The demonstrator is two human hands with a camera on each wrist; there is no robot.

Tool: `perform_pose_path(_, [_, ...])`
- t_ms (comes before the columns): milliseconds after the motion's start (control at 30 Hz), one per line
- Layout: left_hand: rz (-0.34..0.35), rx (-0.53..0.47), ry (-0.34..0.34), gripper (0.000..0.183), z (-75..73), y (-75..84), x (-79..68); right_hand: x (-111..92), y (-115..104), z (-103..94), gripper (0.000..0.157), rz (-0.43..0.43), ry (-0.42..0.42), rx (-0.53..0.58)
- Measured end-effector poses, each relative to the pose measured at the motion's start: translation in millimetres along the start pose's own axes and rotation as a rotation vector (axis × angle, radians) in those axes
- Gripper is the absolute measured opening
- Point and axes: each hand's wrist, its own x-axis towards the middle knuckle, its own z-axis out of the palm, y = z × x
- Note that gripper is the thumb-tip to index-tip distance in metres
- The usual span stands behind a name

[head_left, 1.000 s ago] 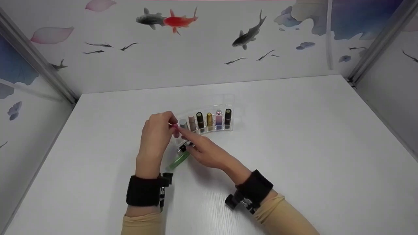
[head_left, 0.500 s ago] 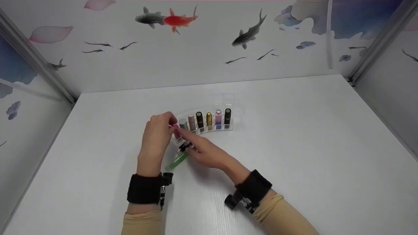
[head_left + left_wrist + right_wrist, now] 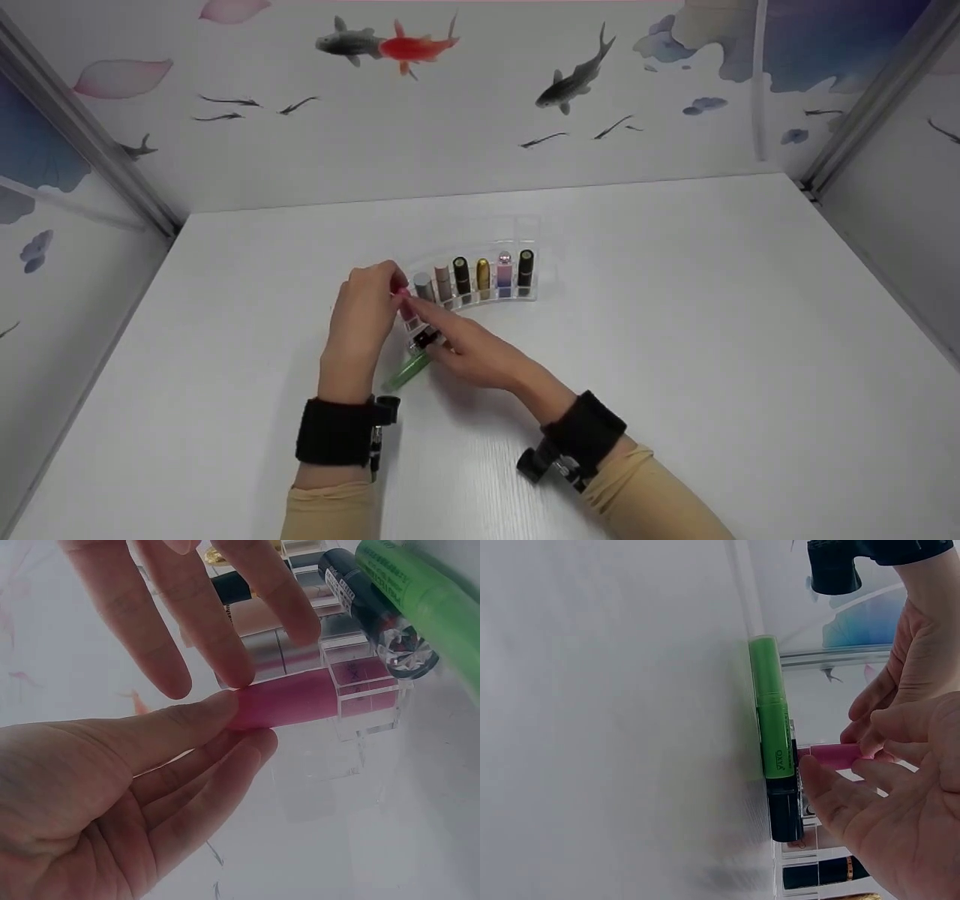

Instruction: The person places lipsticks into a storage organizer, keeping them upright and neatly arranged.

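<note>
My left hand (image 3: 360,307) pinches the upper end of a pink lipstick-like tube (image 3: 292,701) between thumb and fingers. The tube's lower end sits in the left end slot of a clear curved holder (image 3: 517,241). Across from it my right hand (image 3: 480,349) stretches out its fingers, one fingertip right at the pink tube in the left wrist view. By the right hand's thumb lie a green tube (image 3: 776,720) and a dark tube with a faceted clear end (image 3: 360,600), close along the holder's front.
More upright cosmetics fill the holder to the right: a silver tube (image 3: 424,285), a beige tube (image 3: 442,283), a gold tube (image 3: 483,276), a pink-purple bottle (image 3: 504,274) and black tubes. They stand on a white table (image 3: 675,337) with printed panels behind and at the sides.
The pink tube has gone down slightly into the end slot, with the left hand shifting a little down and right. The right hand stays almost still.
</note>
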Motion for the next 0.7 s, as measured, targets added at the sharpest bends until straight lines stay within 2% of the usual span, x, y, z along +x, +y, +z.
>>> perform_pose_path(433, [-0.014, 0.007, -0.013, 0.022, -3.9, 0.0, -1.6, -3, -8, -7.7, 0.059, 0.027, -0.025, -0.038])
perform_pose_path(700, [0.039, 0.01, 0.047, 0.02, -8.0, 11.5, -6.9, -8, -9, -18.0, 0.052, 0.018, -0.048, -0.11])
